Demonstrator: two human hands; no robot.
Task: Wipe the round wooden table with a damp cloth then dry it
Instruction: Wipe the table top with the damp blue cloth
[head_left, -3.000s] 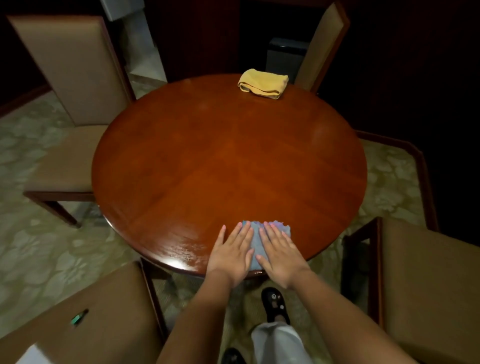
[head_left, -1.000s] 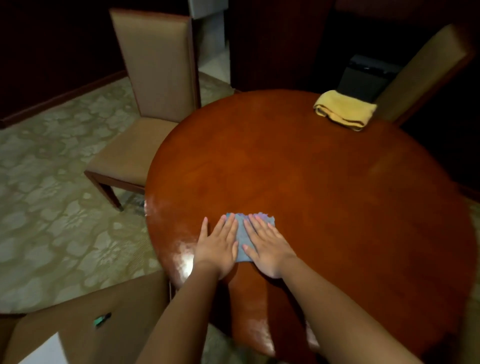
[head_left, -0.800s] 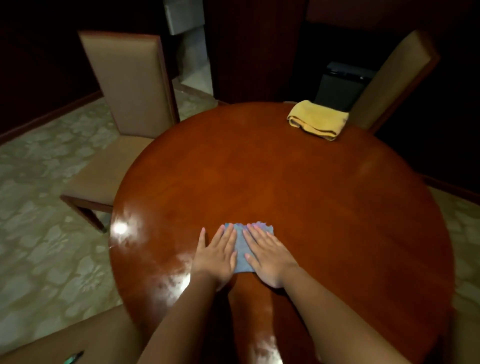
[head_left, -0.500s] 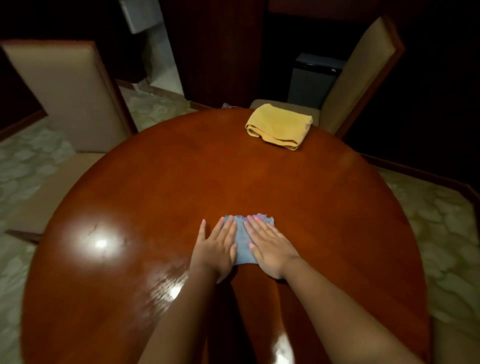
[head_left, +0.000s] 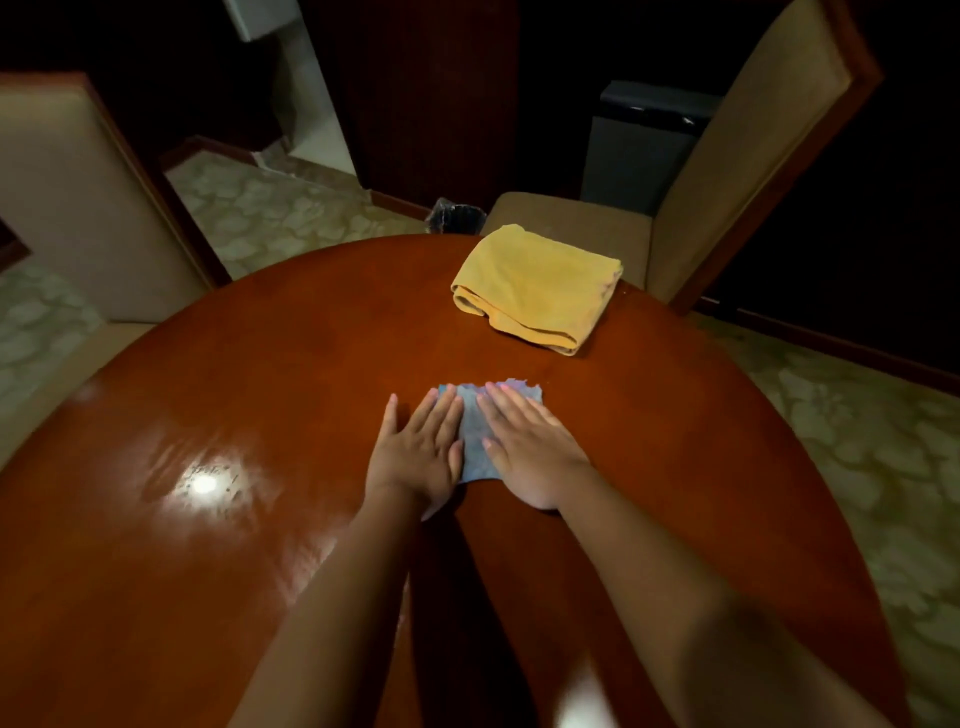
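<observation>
The round wooden table (head_left: 270, 395) fills the lower view, its left part shiny with streaks around a light reflection. A small blue cloth (head_left: 474, 435) lies flat past the table's middle. My left hand (head_left: 418, 452) and my right hand (head_left: 530, 449) press on it side by side with straight fingers, covering most of it. A folded yellow cloth (head_left: 537, 288) rests near the far edge, a short way beyond the blue cloth and apart from it.
An upholstered chair (head_left: 737, 171) stands behind the table at the far right, another chair (head_left: 67, 208) at the far left. A dark bin (head_left: 641, 143) and a small black basket (head_left: 454, 218) sit on the floor behind. Patterned carpet surrounds the table.
Both hands have pushed the blue cloth from the near edge across the table toward the yellow cloth. The wet sheen trails behind on the left.
</observation>
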